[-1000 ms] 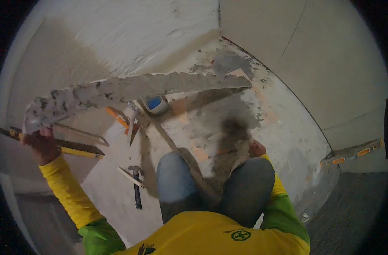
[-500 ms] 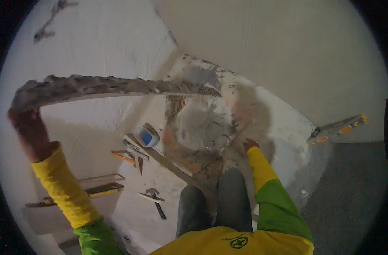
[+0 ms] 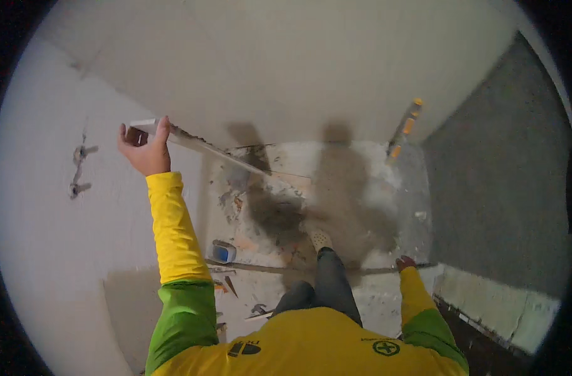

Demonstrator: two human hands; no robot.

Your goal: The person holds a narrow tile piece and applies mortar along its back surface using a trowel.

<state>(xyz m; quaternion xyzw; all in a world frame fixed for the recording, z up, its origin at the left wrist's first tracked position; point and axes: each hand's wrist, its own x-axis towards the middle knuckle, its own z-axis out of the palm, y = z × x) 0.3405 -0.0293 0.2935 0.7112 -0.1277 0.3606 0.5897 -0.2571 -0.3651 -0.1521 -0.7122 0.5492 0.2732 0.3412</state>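
Note:
My left hand (image 3: 149, 150) is raised at the left and closed round the upper end of a long narrow slab (image 3: 217, 150), with thumb and fingers on either side. The slab slants down to the right, its lower end close to the dirty floor, and rough grey mortar shows along its upper edge. My right hand (image 3: 406, 262) is low at the right, beside a narrow raised ledge (image 3: 361, 271). Its fingers look apart and hold nothing I can see; whether it leans on the ledge I cannot tell.
A small white tub with blue inside (image 3: 222, 252) stands by the ledge. Tools, including a hammer (image 3: 259, 309), lie nearer me. A yellow-ended spirit level (image 3: 405, 130) leans at the far wall. Pipe fittings (image 3: 79, 170) stick out at left. My shoe (image 3: 320, 239) is on the debris-strewn floor.
My view has turned and shifted. The slab has gone from nearly level to slanting, its mortar side turned away. One foot is now beyond the ledge, and my right hand is lower and farther right.

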